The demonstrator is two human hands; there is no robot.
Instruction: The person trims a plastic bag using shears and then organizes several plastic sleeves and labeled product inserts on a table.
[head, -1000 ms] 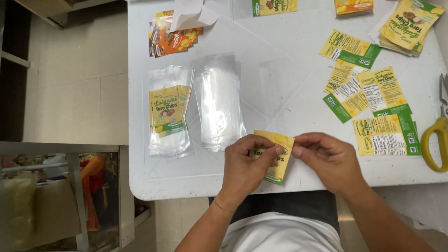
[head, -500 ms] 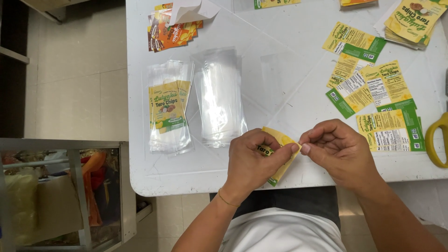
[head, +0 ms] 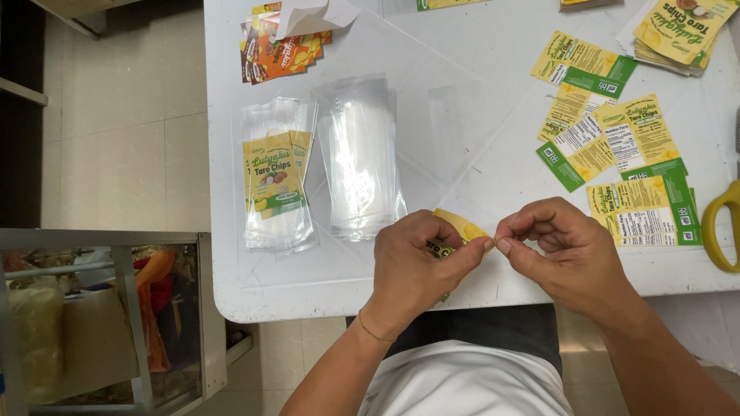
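Pinching a yellow label [head: 461,229] at the near table [head: 254,289] edge, the left hand [head: 416,266] is closing around its lower part while the right hand [head: 566,250], fingertips together, is meeting its right corner, long axis slanting up-right.

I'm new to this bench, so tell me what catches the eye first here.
At the near table edge, the left hand and right hand pinch a small yellow label between fingertips. To the right lie scattered yellow-green labels, with yellow scissors at the edge. Left of the hands sit two stacks of clear bags.
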